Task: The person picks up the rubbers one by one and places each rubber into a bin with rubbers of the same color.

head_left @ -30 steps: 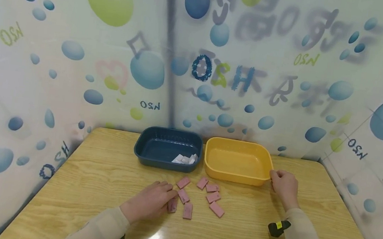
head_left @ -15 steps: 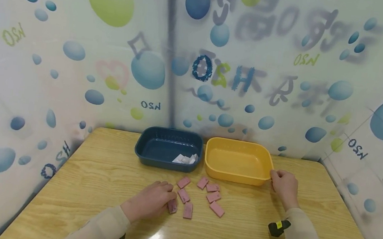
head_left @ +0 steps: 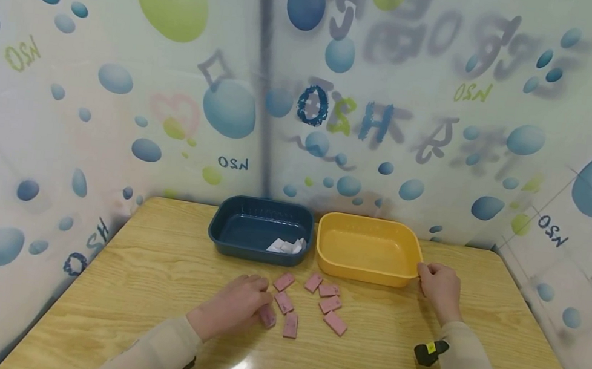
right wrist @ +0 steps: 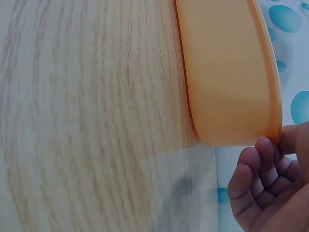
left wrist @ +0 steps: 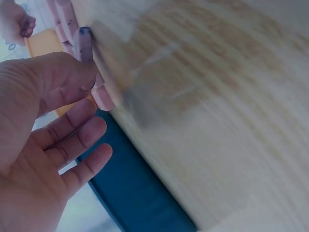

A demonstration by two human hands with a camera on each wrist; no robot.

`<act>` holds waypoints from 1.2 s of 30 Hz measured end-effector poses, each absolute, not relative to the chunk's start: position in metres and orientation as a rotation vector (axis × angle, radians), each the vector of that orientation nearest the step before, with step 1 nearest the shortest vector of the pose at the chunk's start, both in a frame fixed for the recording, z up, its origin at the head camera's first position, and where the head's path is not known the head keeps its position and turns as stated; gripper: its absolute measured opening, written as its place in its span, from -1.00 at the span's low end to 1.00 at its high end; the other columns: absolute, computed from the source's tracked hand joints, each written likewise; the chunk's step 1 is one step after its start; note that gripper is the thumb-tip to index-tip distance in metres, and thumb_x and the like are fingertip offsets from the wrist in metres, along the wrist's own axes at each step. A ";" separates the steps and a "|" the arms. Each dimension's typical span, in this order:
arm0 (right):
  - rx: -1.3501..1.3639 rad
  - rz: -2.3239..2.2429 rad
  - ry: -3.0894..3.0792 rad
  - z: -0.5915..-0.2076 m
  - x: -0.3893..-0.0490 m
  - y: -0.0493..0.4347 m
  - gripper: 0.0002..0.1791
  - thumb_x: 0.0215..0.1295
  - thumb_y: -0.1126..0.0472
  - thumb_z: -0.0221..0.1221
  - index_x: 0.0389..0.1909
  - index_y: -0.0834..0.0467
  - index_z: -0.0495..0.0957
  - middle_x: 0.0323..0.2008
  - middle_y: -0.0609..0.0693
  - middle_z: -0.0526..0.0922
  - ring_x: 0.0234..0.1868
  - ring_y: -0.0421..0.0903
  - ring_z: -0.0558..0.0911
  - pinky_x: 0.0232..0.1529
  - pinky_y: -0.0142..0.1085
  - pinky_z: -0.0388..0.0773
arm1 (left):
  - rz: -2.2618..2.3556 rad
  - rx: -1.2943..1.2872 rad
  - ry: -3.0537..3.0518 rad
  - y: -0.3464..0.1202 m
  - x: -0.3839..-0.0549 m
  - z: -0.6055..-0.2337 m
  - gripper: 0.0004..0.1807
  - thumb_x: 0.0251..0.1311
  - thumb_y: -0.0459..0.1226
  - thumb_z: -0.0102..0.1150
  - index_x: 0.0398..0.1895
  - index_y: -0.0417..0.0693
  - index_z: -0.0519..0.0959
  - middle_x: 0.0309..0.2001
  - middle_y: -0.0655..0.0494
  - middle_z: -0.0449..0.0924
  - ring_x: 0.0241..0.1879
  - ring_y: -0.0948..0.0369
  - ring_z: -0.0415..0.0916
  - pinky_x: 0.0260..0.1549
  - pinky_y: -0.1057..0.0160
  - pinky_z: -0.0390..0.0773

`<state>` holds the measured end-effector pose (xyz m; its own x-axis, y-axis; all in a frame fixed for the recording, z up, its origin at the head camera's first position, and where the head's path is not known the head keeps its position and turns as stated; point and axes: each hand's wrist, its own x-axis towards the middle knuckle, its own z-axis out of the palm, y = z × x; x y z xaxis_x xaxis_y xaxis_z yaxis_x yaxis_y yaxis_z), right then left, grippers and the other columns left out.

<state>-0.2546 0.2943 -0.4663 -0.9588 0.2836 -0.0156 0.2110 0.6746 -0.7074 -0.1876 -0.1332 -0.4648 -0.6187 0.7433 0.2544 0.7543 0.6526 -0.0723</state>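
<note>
In the head view my left hand (head_left: 233, 305) pinches a small pink rectangular block (head_left: 267, 317) at the left of a loose group of similar blocks (head_left: 336, 323). The left wrist view shows the thumb and index finger together by a pink block (left wrist: 84, 46), the other fingers relaxed; the exact contact is partly hidden. At the right, my right hand (head_left: 440, 289) grips the rim corner of a yellow plastic bin (head_left: 368, 275) between thumb and fingers, also visible in the right wrist view. Small dark marks show on the blocks.
A dark blue bin (head_left: 257, 254) stands left of the yellow one, holding several white pieces (head_left: 287, 246) in its front right corner. Both bins stand at the back of the wooden table (head_left: 362, 368), close to the patterned wall covering (head_left: 420, 101).
The pinched pink block has turned, its near end swinging to the right, as my left hand shifts slightly away from me. My right hand stays on the yellow bin.
</note>
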 end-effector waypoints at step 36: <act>-0.395 1.140 -2.789 -0.468 -0.255 0.294 -0.57 0.54 0.07 -0.03 -0.50 0.24 0.52 -0.66 -0.03 0.48 -0.51 -0.05 0.44 -0.43 -0.25 0.35 | -0.282 -0.959 -2.382 -0.096 -0.204 -0.453 -0.81 0.08 -0.18 0.48 -0.52 -0.01 0.65 -0.47 0.23 0.33 -0.46 0.24 0.35 -0.48 0.29 0.40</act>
